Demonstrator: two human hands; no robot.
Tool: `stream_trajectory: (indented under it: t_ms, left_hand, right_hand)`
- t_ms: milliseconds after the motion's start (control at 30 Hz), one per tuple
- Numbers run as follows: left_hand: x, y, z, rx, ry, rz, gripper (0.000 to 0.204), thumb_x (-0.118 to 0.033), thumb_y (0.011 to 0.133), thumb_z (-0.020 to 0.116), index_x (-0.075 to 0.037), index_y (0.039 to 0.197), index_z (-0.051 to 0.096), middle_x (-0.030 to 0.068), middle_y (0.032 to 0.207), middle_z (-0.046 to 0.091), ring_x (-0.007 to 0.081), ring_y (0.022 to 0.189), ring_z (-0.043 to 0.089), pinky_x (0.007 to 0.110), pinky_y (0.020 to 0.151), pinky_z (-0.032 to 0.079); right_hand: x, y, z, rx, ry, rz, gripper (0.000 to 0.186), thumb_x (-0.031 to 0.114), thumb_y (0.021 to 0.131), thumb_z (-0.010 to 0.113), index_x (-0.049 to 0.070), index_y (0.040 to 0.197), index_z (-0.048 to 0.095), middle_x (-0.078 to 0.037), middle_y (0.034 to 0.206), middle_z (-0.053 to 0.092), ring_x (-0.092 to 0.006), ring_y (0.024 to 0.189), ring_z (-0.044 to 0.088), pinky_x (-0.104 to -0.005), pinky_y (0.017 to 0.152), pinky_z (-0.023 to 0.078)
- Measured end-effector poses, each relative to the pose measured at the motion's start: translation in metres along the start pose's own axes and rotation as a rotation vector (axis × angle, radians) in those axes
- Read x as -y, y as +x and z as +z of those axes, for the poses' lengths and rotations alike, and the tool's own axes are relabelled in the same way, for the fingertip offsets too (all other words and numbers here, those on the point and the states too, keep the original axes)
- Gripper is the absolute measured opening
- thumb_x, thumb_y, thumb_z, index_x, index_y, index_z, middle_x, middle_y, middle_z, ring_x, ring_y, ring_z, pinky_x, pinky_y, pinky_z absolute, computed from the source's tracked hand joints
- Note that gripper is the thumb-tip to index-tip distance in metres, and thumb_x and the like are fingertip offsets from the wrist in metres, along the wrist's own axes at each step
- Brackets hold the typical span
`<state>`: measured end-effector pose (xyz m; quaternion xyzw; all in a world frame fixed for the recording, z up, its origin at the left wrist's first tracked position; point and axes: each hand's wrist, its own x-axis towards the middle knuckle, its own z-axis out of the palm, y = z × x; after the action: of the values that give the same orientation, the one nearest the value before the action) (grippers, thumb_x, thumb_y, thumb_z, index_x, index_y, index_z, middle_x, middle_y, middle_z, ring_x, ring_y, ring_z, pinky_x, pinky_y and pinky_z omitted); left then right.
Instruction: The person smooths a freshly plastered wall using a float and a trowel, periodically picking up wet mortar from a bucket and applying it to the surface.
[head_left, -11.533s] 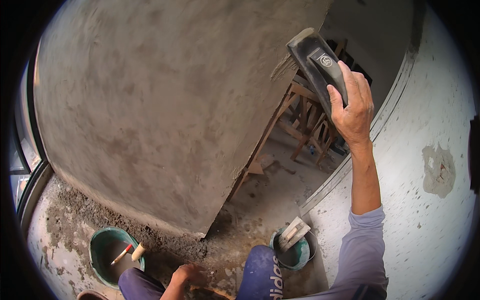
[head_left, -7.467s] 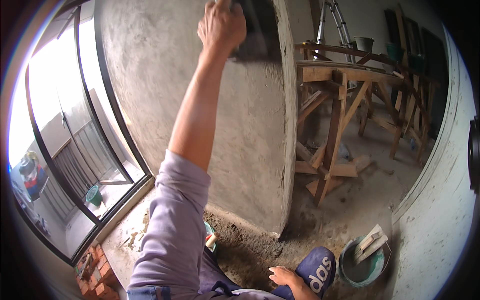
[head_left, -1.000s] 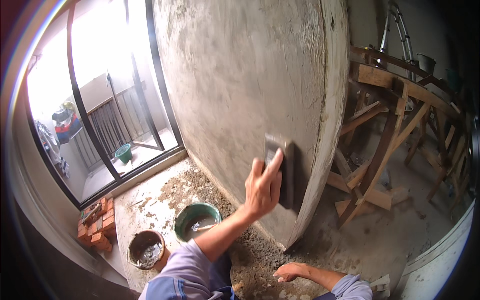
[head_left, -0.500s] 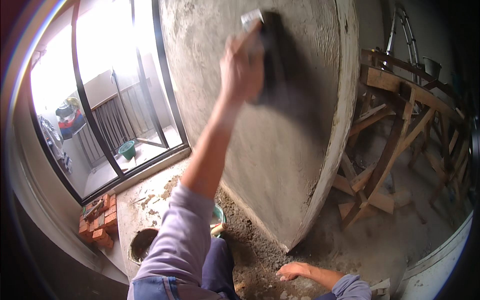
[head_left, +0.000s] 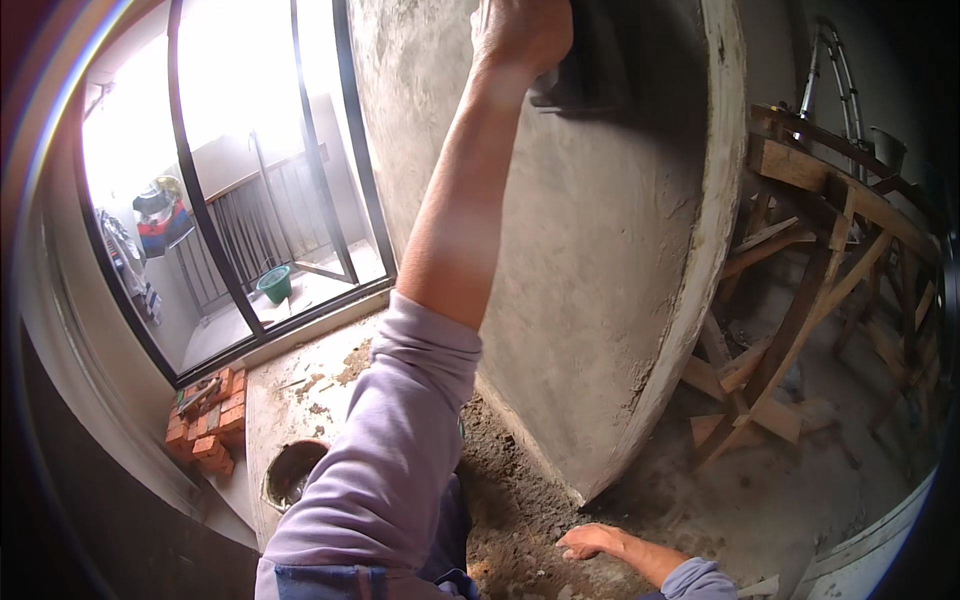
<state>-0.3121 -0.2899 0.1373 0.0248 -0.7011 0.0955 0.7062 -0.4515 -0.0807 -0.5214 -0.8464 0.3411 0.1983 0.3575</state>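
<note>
My left hand (head_left: 525, 35) is raised to the top edge of the view, its fingers closed on a plastering trowel (head_left: 590, 80). The trowel's dark flat blade lies against, or very close to, the grey plastered wall (head_left: 580, 260); its upper part is cut off by the frame. Damp, smoothed plaster with faint streaks covers the wall. Low down, near the wall's bottom corner, my right hand (head_left: 582, 542) hangs over the mortar-strewn floor (head_left: 505, 475). Its fingers are loosely extended and I see nothing in them.
At the left, a bucket (head_left: 290, 472) stands near stacked red bricks (head_left: 207, 425). Beyond the dark-framed glass door (head_left: 215, 240) is a green tub (head_left: 274, 285). Wooden trestles (head_left: 790, 300) crowd the right side, with a metal ladder (head_left: 850, 95) behind.
My left hand and the trowel have moved up the wall, to the view's top edge. The view has shifted slightly. My right hand stays low in nearly the same place.
</note>
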Motion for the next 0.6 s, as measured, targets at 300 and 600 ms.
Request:
stream_trajectory:
  t_ms: [300,600]
  left_hand:
    - [-0.104,-0.26,-0.01,0.223,0.111,-0.283,0.053,-0.008,0.094,0.056,-0.01,0.147,0.051,0.0173,0.095,0.049,0.0337,0.077,0.056,0.044,0.068,0.05]
    - [-0.08,-0.231,0.016,0.124,0.124,-0.156,0.049,-0.007,0.094,0.057,-0.011,0.143,0.058,0.0161,0.091,0.056,0.0308,0.077,0.058,0.041,0.069,0.05]
  right_hand:
    - [0.047,0.005,-0.006,-0.2,0.025,-0.118,0.034,0.032,0.092,0.064,0.001,0.108,0.066,-0.023,0.097,0.07,-0.0416,0.098,0.067,-0.0516,0.082,0.054]
    - [0.038,0.0,0.003,-0.188,-0.021,-0.055,0.033,0.03,0.09,0.064,0.0,0.104,0.068,-0.023,0.097,0.07,-0.0423,0.095,0.068,-0.0502,0.08,0.055]
